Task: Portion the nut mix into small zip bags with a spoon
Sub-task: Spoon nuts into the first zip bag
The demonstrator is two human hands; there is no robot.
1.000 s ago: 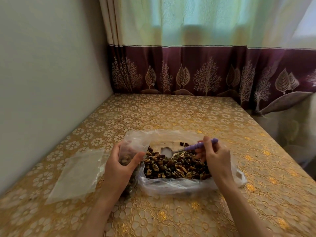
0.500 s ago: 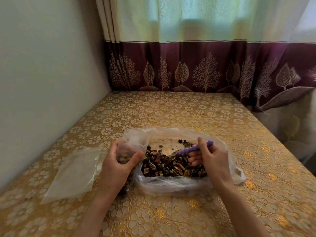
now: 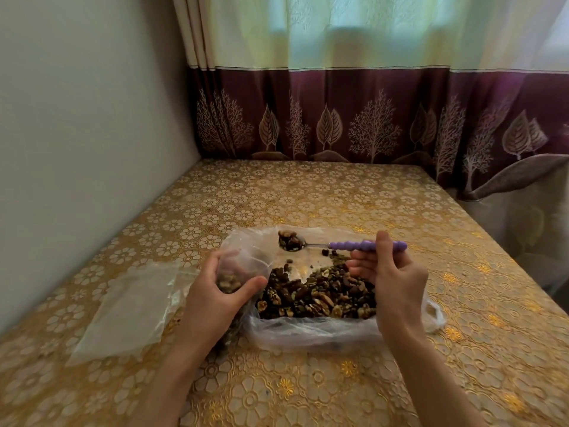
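A large clear plastic bag (image 3: 311, 334) lies open on the table with a heap of nut mix (image 3: 317, 295) inside. My right hand (image 3: 395, 278) pinches the purple handle of a metal spoon (image 3: 348, 245); its bowl, heaped with nuts, is lifted above the heap and points left. My left hand (image 3: 215, 294) grips a small zip bag (image 3: 243, 263) upright at the big bag's left edge, with some nuts in its bottom. The spoon bowl hovers just right of the small bag's mouth.
Empty clear zip bags (image 3: 132, 306) lie flat on the gold floral tablecloth (image 3: 308, 192) to the left of my left hand. A wall runs along the table's left side and a curtain (image 3: 369, 118) hangs behind it.
The spoon went down into the nut heap and has come up loaded, now raised and moved left toward the small bag. My left hand keeps holding the small bag in place.
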